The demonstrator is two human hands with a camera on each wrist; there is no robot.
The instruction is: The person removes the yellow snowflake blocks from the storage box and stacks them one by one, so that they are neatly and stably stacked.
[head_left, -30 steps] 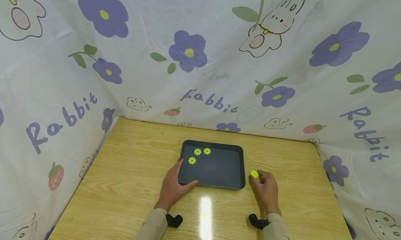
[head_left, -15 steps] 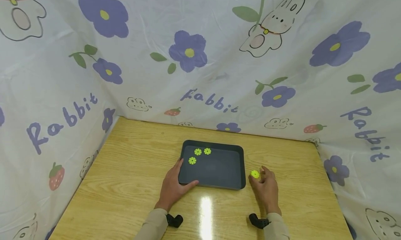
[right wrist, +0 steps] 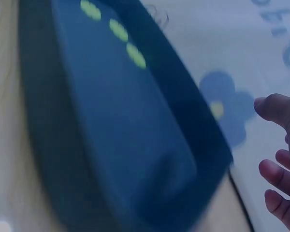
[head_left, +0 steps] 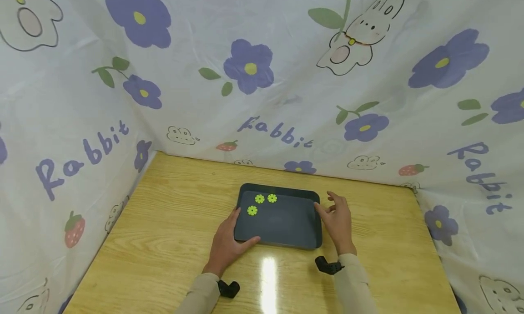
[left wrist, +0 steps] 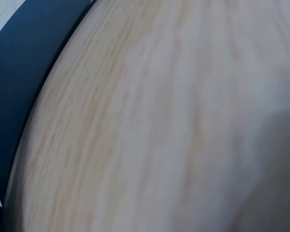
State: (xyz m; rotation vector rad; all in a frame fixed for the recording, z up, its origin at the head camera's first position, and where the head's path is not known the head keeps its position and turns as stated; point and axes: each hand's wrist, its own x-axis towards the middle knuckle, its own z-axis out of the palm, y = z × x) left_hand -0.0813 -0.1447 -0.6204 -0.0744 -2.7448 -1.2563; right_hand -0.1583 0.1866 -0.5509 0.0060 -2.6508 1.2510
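Observation:
A dark grey rectangular tray (head_left: 282,220) lies on the wooden table. Three flat yellow-green notched discs (head_left: 259,199) rest toward its back left. My left hand (head_left: 226,241) holds the tray's front left corner, fingers along the left side and thumb at the front rim. At the right rim is my right hand (head_left: 337,218), thumb tip over the edge and index finger raised apart from it. In the right wrist view, that hand (right wrist: 282,159) has spread, slightly bent fingers with no disc showing between them. The tray's outer wall (left wrist: 29,72) fills the left wrist view's left side.
The wooden tabletop (head_left: 176,205) extends around the tray. White cloth (head_left: 286,100) printed with purple flowers and rabbits hangs at the back and both sides. A black wrist device (head_left: 229,289) sits on the left wrist, another (head_left: 327,265) on the right.
My right hand has moved forward and left from the table to the tray's right rim. The yellow-green disc it pinched is out of sight. The left hand stays at its corner.

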